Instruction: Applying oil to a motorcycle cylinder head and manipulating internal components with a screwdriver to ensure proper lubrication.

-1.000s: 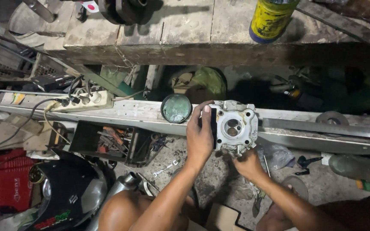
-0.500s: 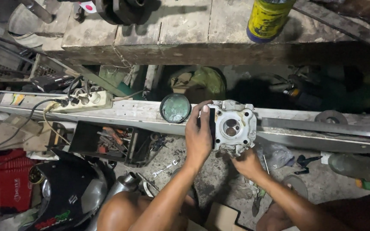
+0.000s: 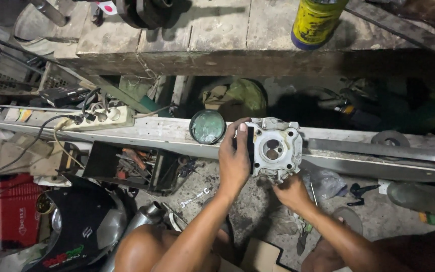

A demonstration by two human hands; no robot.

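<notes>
Casting [image 3: 276, 149] propped on rail [image 3: 147, 132], left hand [image 3: 233, 162] clasping its side, right hand [image 3: 289, 190] gripping beneath; best kept square, fingers clear of bores.

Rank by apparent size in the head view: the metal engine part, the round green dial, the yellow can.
1. Metal engine part, held by both hands.
2. Yellow can, though cropped by the frame edge, so unsure.
3. Round green dial.
</notes>
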